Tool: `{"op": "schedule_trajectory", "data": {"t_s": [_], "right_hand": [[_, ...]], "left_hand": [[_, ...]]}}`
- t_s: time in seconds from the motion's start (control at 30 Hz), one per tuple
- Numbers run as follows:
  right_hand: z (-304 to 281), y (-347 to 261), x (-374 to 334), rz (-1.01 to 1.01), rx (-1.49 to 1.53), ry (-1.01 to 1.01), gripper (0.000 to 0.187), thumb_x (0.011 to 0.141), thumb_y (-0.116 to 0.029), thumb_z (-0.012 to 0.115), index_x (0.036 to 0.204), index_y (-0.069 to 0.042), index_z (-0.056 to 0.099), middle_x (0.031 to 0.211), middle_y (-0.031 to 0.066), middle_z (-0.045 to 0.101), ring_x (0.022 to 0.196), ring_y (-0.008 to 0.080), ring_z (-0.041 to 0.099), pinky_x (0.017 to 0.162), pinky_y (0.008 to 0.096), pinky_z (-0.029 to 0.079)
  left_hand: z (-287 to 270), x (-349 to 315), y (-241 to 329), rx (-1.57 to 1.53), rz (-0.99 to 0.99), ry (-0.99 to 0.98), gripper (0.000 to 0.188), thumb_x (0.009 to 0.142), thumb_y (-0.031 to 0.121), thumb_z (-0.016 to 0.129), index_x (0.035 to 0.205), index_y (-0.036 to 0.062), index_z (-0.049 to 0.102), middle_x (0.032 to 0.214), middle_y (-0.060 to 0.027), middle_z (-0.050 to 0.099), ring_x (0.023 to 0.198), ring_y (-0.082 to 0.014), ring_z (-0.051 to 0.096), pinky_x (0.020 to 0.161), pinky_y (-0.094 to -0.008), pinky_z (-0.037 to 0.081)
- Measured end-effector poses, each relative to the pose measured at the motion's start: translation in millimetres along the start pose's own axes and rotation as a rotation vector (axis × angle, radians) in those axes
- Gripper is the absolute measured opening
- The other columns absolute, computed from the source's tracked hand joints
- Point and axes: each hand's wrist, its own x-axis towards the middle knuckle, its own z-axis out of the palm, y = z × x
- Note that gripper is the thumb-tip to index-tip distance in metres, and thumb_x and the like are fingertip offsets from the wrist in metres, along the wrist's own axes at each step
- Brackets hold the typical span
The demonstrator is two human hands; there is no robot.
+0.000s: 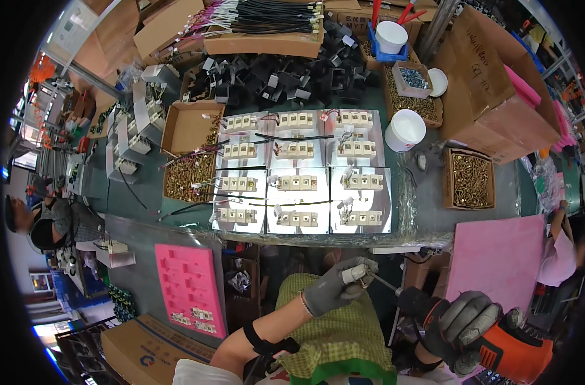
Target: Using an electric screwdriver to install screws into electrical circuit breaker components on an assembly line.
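My left hand, in a grey glove, is closed in a pinch in front of the table edge. A small brass-coloured piece shows at its fingertips, too small to name. Pointing at those fingertips is the long bit of an orange and black power screwdriver. My gloved right hand is wrapped round the screwdriver's body at the lower right. Beyond my hands, shiny metal plates lie in rows on the table. They carry cream-coloured modules, and dark cables lie across some of them.
Brass screws fill a box at right; another open box of them stands left. A white tub, black plastic parts and a tall carton stand behind. Pink foam lies front left. Another person is far left.
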Motion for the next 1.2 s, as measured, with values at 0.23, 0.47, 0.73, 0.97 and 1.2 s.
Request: {"op": "schedule_trajectory", "data": {"t_s": [0.23, 0.47, 0.73, 0.97, 1.2], "right_hand": [[-31, 16, 19, 0.27, 0.174, -0.733, 0.062, 0.071, -0.014, 0.068, 0.12, 0.006, 0.037, 0.065, 0.0046, 0.053, 0.049, 0.0103, 0.052, 0.044, 0.0223, 0.046], [-25, 41, -9, 0.265, -0.199, 0.178, 0.032, 0.074, -0.025, 0.059, 0.089, -0.003, 0.042, 0.063, 0.0033, 0.038, 0.052, 0.0128, 0.036, 0.049, 0.0231, 0.034], [-50, 81, -3, 0.111, -0.126, 0.037, 0.063, 0.073, -0.019, 0.071, 0.121, -0.004, 0.033, 0.079, 0.0067, 0.052, 0.055, 0.0158, 0.049, 0.051, 0.0324, 0.046], [-71, 97, -33, 0.199, -0.438, 0.204, 0.066, 0.072, -0.02, 0.069, 0.123, -0.003, 0.03, 0.08, 0.0066, 0.05, 0.064, 0.0161, 0.05, 0.058, 0.0322, 0.047], [-70, 102, -29, 0.238, -0.328, 0.179, 0.067, 0.073, -0.02, 0.068, 0.123, -0.004, 0.026, 0.079, 0.0069, 0.05, 0.058, 0.0172, 0.05, 0.057, 0.0333, 0.047]], "left_hand": [[3, -2, 1, -0.145, -0.006, 0.065, 0.028, 0.089, 0.026, 0.048, 0.104, 0.0018, 0.051, 0.078, -0.0028, 0.052, 0.04, -0.003, 0.027, 0.038, -0.0167, 0.024], [-49, -9, 16, -0.583, 0.212, -0.179, 0.029, 0.09, 0.027, 0.045, 0.104, 0.0025, 0.051, 0.086, -0.0051, 0.051, 0.046, -0.0044, 0.031, 0.037, -0.0137, 0.026], [-42, 5, 62, 0.364, 0.218, 0.341, 0.035, 0.086, 0.023, 0.053, 0.112, 0.0007, 0.05, 0.08, -0.0033, 0.054, 0.06, -0.0097, 0.047, 0.053, -0.021, 0.035], [-29, 43, 63, 1.692, 0.231, 0.661, 0.054, 0.076, 0.018, 0.061, 0.127, 0.0186, 0.041, 0.068, -0.0086, 0.059, 0.062, -0.0235, 0.058, 0.058, -0.0338, 0.046], [-53, 61, 48, 1.84, 0.249, 0.756, 0.031, 0.076, 0.023, 0.058, 0.103, 0.0085, 0.051, 0.072, -0.0126, 0.061, 0.067, -0.0311, 0.06, 0.061, -0.0406, 0.046]]}}
